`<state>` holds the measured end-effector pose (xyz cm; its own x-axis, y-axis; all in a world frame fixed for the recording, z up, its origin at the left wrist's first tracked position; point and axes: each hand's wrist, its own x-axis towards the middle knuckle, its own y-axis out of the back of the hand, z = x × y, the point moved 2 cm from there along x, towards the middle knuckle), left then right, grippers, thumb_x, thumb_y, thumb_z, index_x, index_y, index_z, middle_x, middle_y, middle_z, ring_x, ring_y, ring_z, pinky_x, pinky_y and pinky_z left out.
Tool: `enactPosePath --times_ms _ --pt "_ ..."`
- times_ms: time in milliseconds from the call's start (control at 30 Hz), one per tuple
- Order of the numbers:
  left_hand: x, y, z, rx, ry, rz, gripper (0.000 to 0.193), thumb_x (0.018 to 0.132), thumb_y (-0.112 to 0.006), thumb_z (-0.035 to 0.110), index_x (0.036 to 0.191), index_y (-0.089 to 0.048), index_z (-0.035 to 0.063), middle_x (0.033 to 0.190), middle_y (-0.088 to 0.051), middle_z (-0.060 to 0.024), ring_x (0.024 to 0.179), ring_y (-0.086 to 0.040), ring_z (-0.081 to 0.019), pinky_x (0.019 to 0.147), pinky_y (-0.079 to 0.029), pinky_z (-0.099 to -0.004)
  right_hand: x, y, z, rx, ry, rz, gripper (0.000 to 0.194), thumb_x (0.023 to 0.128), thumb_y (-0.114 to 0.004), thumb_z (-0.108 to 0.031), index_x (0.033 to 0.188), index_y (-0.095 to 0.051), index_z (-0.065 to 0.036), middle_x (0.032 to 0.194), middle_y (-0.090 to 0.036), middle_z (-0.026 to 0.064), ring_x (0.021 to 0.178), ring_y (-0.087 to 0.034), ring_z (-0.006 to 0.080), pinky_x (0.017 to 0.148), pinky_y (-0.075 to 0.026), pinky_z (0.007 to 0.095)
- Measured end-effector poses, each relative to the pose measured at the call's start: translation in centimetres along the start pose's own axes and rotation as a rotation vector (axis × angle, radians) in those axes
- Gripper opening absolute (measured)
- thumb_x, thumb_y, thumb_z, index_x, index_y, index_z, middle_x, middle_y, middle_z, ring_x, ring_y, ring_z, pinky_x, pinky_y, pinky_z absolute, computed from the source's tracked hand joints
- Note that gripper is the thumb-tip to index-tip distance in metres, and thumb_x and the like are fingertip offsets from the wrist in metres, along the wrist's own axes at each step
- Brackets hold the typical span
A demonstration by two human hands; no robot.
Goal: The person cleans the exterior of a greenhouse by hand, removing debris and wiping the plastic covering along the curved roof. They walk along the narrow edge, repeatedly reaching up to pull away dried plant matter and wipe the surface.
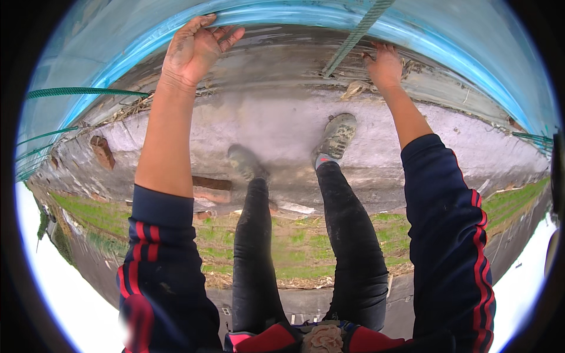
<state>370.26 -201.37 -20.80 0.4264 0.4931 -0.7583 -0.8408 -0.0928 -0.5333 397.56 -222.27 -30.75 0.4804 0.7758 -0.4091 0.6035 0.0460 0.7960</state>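
Note:
Blue plastic sheeting [282, 14] arches across the top of the view, bunched into a rolled lower edge. At the upper left, my left hand [194, 50] is raised with its palm showing and its fingers apart; the thumb side meets the sheeting's edge, and I cannot tell whether it presses on it. My right hand [386, 66] reaches under the sheeting's lower edge, its fingertips partly hidden, by the grey strip at the base [282, 57]. Between the hands a green twisted rope [353, 40] runs over the sheeting down to that strip.
More green ropes [88, 92] cross the sheeting at left and right. Brick pieces [102, 152] lie on the pale ground ledge [273, 119], with another brick [212, 189] near my left shoe [247, 162]. My right shoe [340, 134] stands on the ledge. Grass [300, 247] grows behind.

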Motion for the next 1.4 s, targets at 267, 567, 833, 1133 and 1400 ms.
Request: enactPosePath --times_ms 267,567,833,1133,1400 --pt "-0.2 5.1 -2.7 0.235 0.174 0.053 0.018 0.071 -0.066 0.011 0.082 -0.054 0.0019 0.1 -0.05 -0.0152 0.104 -0.046 -0.032 0.091 -0.041 -0.0426 0.5 1.4 -4.6 1.901 -0.723 0.065 0.024 0.086 -0.047 -0.021 0.101 -0.045 -0.002 0.097 -0.047 0.0119 0.086 -0.047 0.0242 0.083 -0.04 0.0438" --pt "0.6 5.7 -4.0 0.081 -0.011 0.255 0.009 0.076 -0.051 0.0 0.085 -0.05 -0.0021 0.098 -0.05 -0.017 0.101 -0.045 -0.0318 0.091 -0.039 -0.0477 -0.9 1.8 -4.4 1.893 -0.918 0.059 0.026 0.087 -0.045 -0.022 0.101 -0.044 0.0 0.1 -0.048 0.0143 0.088 -0.049 0.0243 0.082 -0.043 0.0415" --pt "1.3 1.3 -2.0 0.014 -0.043 0.299 0.026 0.085 -0.05 0.016 0.103 -0.041 -0.0004 0.11 -0.043 -0.0192 0.098 -0.046 -0.0325 0.083 -0.045 -0.0433 -0.5 2.8 -3.0 1.455 -0.745 -0.178 0.028 0.089 -0.042 -0.021 0.094 -0.045 0.006 0.083 -0.057 0.0186 0.08 -0.06 0.0274 0.067 -0.052 0.032" --pt "-0.2 3.8 -0.4 0.907 -0.289 0.411 0.069 0.06 -0.069 0.053 0.102 -0.054 -0.0003 0.1 -0.051 -0.012 0.09 -0.047 -0.0195 0.082 -0.04 -0.0335 -1.5 3.8 -5.4 1.547 -0.288 -0.06 0.027 0.082 -0.05 -0.013 0.102 -0.044 0.005 0.1 -0.051 0.0175 0.093 -0.052 0.0291 0.079 -0.044 0.0367" --pt "-1.5 4.1 -0.2 2.291 -0.666 0.483 0.04 0.063 -0.069 0.039 0.081 -0.059 0.0051 0.086 -0.055 -0.0081 0.083 -0.049 -0.0298 0.079 -0.037 -0.0366 -0.2 8.1 -10.1 1.929 -0.765 -0.002 0.019 0.085 -0.045 -0.014 0.098 -0.043 -0.001 0.105 -0.044 0.0189 0.099 -0.043 0.0298 0.088 -0.036 0.0424"
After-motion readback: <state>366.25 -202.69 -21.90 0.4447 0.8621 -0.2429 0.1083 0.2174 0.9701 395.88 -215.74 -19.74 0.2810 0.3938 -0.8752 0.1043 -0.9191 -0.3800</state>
